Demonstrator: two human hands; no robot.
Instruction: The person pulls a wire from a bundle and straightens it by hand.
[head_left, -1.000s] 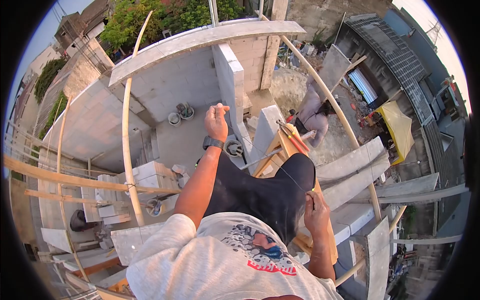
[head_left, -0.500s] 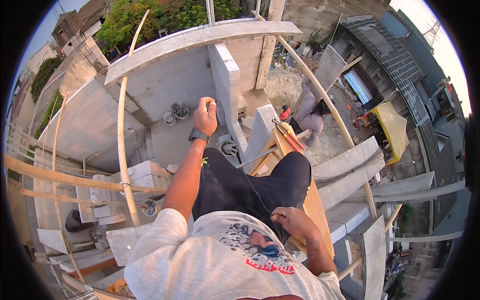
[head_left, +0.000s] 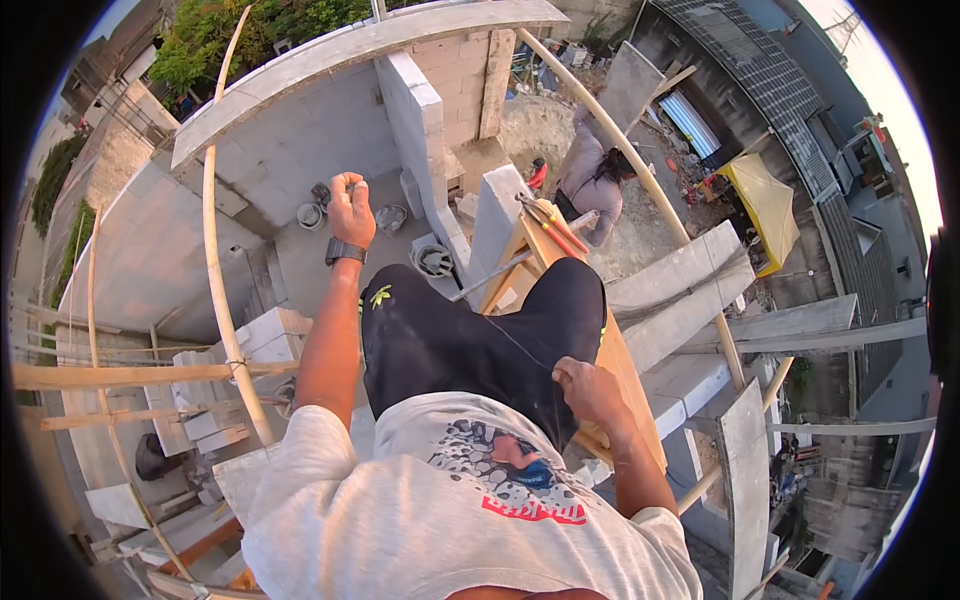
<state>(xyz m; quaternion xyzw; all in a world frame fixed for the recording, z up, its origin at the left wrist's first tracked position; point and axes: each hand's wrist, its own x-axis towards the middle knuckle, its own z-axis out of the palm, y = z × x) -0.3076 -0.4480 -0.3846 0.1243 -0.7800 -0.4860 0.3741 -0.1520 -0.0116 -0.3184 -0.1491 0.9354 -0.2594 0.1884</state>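
I sit high up on a wooden plank [head_left: 628, 392] laid over a block wall, in dark shorts. My left hand [head_left: 350, 205], with a watch on its wrist, is stretched forward and closed in a fist around the end of a thin string [head_left: 520, 345]. The string runs back across my thigh to my right hand [head_left: 590, 388], which pinches it by my right hip. Red and yellow handled pliers [head_left: 556, 228] lie on the plank's far end, beyond my knee.
Far below, another person [head_left: 592, 178] bends over the sandy ground. Buckets [head_left: 432, 262] stand on the concrete floor under me. Bamboo scaffold poles [head_left: 215, 290] rise at my left and cross at right [head_left: 640, 180]. Grey block walls [head_left: 425, 130] and stacked blocks [head_left: 265, 335] surround the drop.
My right hand has come down from beside my knee to my hip, still on the string. My left hand has stayed raised and closed while my view tilted down.
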